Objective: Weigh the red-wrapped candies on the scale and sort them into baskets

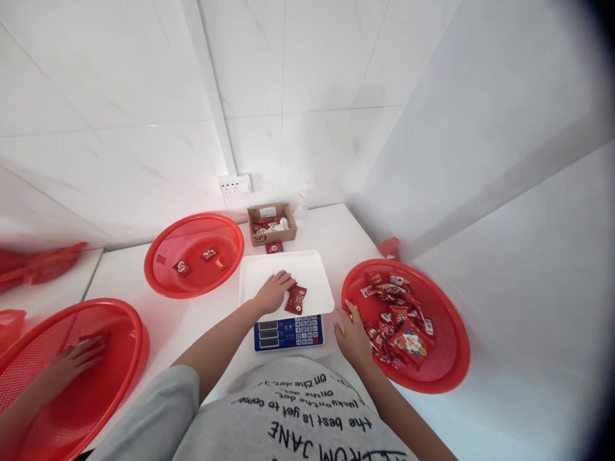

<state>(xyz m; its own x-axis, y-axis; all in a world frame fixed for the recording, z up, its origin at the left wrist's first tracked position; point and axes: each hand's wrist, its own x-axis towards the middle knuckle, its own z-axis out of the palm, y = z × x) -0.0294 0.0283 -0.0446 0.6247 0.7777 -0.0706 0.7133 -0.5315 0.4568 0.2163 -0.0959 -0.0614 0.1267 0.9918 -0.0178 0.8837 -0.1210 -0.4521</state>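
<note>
A white tray (312, 266) sits on a blue-faced scale (288, 333) in front of me. My left hand (273, 291) rests on the tray, fingers curled loosely, touching a red candy packet (296, 299). My right hand (353, 336) lies at the near-left rim of a red mesh basket (449, 365) that holds several red snack packets (401, 320); its fingers are partly spread and nothing shows in them.
A second red basket (166, 269) with three small packets stands at the back left. A small cardboard box (271, 224) stands by the wall. At the lower left, another person's hand (72, 362) reaches into a third red basket (122, 378). White walls close in behind and on the right.
</note>
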